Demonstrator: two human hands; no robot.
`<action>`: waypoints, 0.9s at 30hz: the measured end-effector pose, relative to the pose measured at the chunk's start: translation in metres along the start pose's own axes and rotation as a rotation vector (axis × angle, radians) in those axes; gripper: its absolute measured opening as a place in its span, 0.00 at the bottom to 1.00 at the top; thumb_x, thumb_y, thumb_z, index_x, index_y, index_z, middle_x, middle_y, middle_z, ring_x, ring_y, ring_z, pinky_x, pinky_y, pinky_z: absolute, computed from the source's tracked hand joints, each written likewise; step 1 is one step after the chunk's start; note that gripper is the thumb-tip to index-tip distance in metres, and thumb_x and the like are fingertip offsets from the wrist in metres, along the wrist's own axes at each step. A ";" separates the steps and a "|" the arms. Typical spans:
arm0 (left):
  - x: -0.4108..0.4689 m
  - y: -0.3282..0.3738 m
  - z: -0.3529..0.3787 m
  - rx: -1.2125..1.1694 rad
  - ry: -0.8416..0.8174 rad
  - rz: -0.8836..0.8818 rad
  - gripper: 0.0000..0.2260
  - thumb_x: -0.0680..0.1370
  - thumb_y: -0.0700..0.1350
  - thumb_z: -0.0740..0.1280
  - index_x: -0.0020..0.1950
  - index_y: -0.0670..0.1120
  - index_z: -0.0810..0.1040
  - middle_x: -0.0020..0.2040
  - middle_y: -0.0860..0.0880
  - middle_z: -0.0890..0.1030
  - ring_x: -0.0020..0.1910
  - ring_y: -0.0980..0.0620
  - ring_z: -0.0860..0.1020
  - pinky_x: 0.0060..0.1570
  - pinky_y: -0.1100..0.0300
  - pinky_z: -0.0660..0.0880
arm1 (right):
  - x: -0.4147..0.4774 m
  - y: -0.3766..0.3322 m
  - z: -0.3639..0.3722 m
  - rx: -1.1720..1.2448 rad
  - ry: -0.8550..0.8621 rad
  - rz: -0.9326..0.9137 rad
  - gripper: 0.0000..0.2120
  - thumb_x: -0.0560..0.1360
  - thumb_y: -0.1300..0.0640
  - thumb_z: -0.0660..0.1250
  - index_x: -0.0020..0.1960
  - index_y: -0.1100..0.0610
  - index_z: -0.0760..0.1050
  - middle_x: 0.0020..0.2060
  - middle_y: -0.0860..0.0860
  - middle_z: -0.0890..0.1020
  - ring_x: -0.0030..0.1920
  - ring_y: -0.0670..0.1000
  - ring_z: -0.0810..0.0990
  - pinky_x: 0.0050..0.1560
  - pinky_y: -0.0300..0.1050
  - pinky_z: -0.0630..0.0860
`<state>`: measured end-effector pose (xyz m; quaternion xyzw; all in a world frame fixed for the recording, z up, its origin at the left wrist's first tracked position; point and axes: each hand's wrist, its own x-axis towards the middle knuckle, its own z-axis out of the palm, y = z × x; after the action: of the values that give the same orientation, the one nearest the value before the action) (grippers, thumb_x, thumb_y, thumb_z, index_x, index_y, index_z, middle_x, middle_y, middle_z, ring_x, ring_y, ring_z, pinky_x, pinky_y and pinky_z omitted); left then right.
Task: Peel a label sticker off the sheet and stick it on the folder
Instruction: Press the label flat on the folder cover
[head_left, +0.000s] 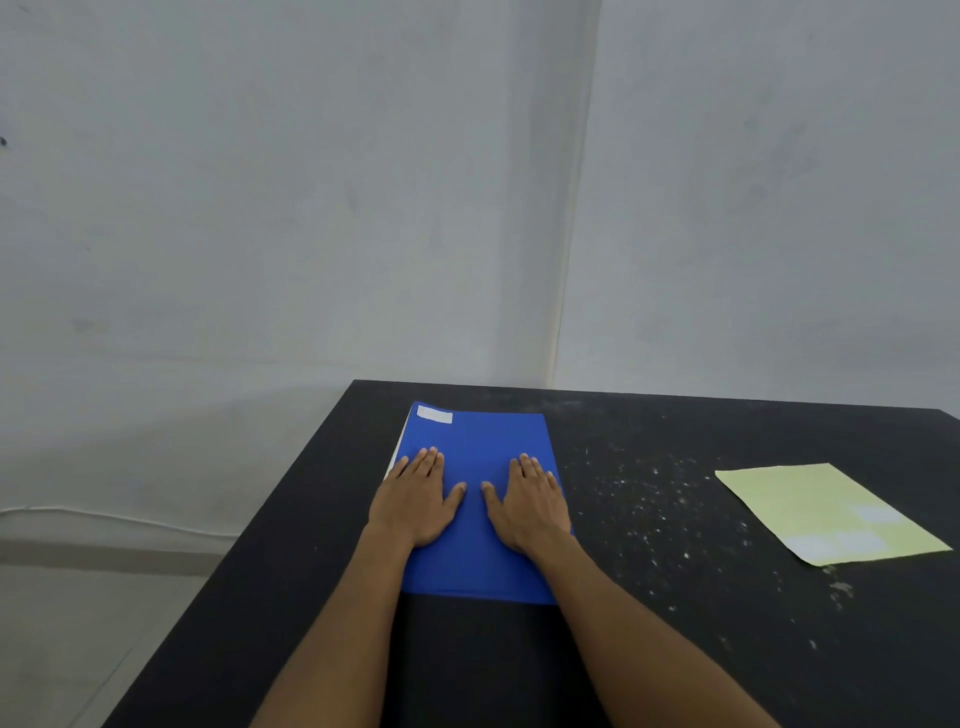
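A blue folder (488, 447) lies flat on the black table (675, 597). A white label sticker (434, 414) sits on its far left corner. My left hand (415, 499) rests palm down on the folder's left side, fingers spread, holding nothing. My right hand (530, 501) lies palm down on the folder's right side, also holding nothing. The pale yellow sticker sheet (826, 512) lies flat at the right of the table, well apart from both hands, with a few whitish label patches on its near half.
The table's left edge runs diagonally near the folder, with floor beyond it. Grey walls meet in a corner right behind the table's far edge. White specks dot the tabletop between folder and sheet.
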<state>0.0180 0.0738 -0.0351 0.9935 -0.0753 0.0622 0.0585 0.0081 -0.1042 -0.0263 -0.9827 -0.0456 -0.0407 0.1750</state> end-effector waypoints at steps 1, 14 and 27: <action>0.008 -0.001 0.001 -0.002 -0.001 -0.004 0.33 0.83 0.62 0.46 0.81 0.42 0.50 0.82 0.47 0.53 0.81 0.52 0.49 0.79 0.54 0.45 | 0.009 0.001 0.000 -0.007 0.002 0.005 0.37 0.80 0.38 0.50 0.79 0.62 0.49 0.79 0.56 0.53 0.79 0.55 0.50 0.79 0.51 0.47; 0.080 -0.012 0.005 0.011 -0.042 0.006 0.33 0.83 0.62 0.46 0.82 0.42 0.49 0.82 0.47 0.51 0.81 0.52 0.48 0.79 0.54 0.44 | 0.078 0.017 -0.002 -0.005 0.006 0.037 0.39 0.78 0.38 0.52 0.79 0.62 0.50 0.79 0.57 0.54 0.79 0.54 0.50 0.79 0.51 0.48; 0.099 -0.015 0.009 0.025 -0.041 0.004 0.33 0.83 0.62 0.46 0.82 0.43 0.49 0.82 0.47 0.52 0.81 0.52 0.48 0.79 0.53 0.45 | 0.097 0.020 0.000 0.002 0.010 0.037 0.39 0.78 0.38 0.53 0.79 0.63 0.50 0.79 0.57 0.54 0.79 0.55 0.51 0.78 0.51 0.49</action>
<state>0.1189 0.0732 -0.0322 0.9951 -0.0775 0.0429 0.0442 0.1066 -0.1157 -0.0235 -0.9830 -0.0265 -0.0421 0.1769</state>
